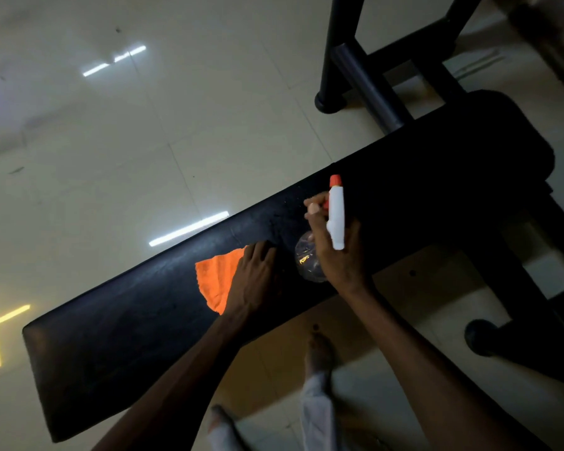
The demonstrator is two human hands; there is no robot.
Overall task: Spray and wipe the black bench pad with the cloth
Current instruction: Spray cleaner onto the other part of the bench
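The long black bench pad [127, 330] runs from lower left to upper right across the view. An orange cloth [217, 275] lies flat on the pad's middle, with my left hand [254, 275] pressed palm-down on its right part, fingers spread. My right hand [336, 252] holds a clear spray bottle [308, 260] with a white head and orange nozzle [336, 211] just above the pad, nozzle pointing toward the far end. A finger rests on the trigger. Fine droplets speckle the pad by the nozzle.
The bench's black metal frame [365, 79] stands at the upper right, with a foot [329, 104] on the glossy tiled floor [144, 125]. Another frame leg [482, 340] sits lower right. My feet [319, 353] stand close to the pad's near edge.
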